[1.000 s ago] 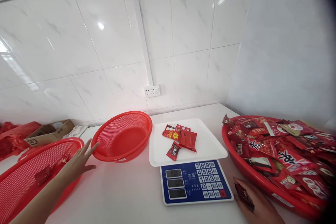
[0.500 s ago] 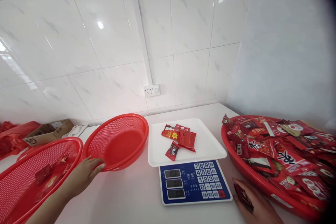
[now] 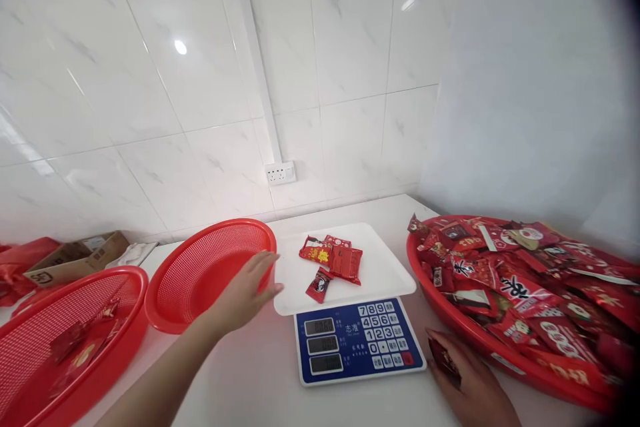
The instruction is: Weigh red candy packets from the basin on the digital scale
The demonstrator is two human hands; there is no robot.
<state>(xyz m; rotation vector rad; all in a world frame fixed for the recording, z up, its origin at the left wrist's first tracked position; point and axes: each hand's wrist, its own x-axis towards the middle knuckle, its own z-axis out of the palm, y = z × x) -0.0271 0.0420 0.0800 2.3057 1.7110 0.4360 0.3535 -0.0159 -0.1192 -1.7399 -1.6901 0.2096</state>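
Note:
My left hand (image 3: 250, 290), fingers stretched out and holding nothing, is over the right side of a red plastic basket (image 3: 167, 280), close to the left edge of a white weighing tray (image 3: 385, 273). On that tray lie several red snack packets (image 3: 345, 261), one small dark-red one (image 3: 319, 285) at the front. The tray belongs to a blue-faced digital scale (image 3: 350, 367). My right hand (image 3: 473, 383) is closed on a small dark-red snack packet (image 3: 444, 361), to the right of the scale's keypad. Beside it stands a large red basket (image 3: 500, 368) heaped with red snack packets (image 3: 520, 290).
Another red basket (image 3: 135, 280) at the left holds a few red packets (image 3: 83, 353). Behind it are a cardboard box (image 3: 75, 260) and red plastic bags (image 3: 25, 260). A tiled wall with a white socket (image 3: 281, 173) borders the white table (image 3: 250, 380).
My left hand has moved right, from the basket's front rim toward the tray. The right hand still holds its packet. The whole view has shifted slightly.

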